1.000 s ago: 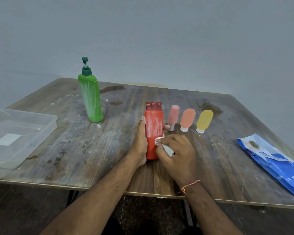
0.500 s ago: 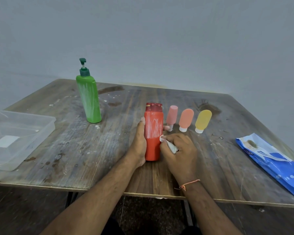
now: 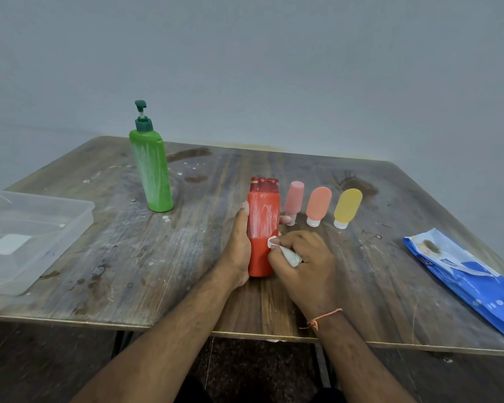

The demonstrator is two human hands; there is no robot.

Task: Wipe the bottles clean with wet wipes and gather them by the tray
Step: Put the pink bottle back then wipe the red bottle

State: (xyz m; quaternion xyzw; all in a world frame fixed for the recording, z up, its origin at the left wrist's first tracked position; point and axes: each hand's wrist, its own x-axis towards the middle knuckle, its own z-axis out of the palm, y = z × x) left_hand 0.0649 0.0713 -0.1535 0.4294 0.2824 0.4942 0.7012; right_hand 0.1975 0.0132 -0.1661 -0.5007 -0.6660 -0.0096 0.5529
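A worn wooden tabletop (image 3: pixel 186 257) fills the view, stained and flecked with white. At its left edge sits a clear plastic tray (image 3: pixel 79 219), cut off by the frame on its left side, with a pale label showing through its base. At the right edge lies a blue wet wipes pack (image 3: pixel 463 280), flat, its long axis running from the far left toward the near right; its near corner reaches the frame edge.

The green pump bottle (image 3: pixel 152 175) stands far left of centre, leaning slightly in the wide-angle view, nozzle pointing right, its body streaked with white. The red bottle (image 3: pixel 262 225) stands upright near the middle of the tabletop, cap up, long axis vertical; white smears cover its upper half while the lower half looks plain red. Just right of it, three small squeeze tubes stand cap-down in a row: a pink tube (image 3: pixel 294 197), an orange tube (image 3: pixel 318 203) and a yellow tube (image 3: pixel 346 205).

The left hand (image 3: pixel 237 251) wraps the red bottle from the left, thumb lying up its near side, a fingertip showing past the right side. The right hand (image 3: pixel 306 263) is curled around a bunched white wipe (image 3: pixel 285 253), pressing its tip against the bottle's right side. How far the left fingers reach behind the bottle is hidden. An orange thread (image 3: pixel 325 315) circles the right wrist.
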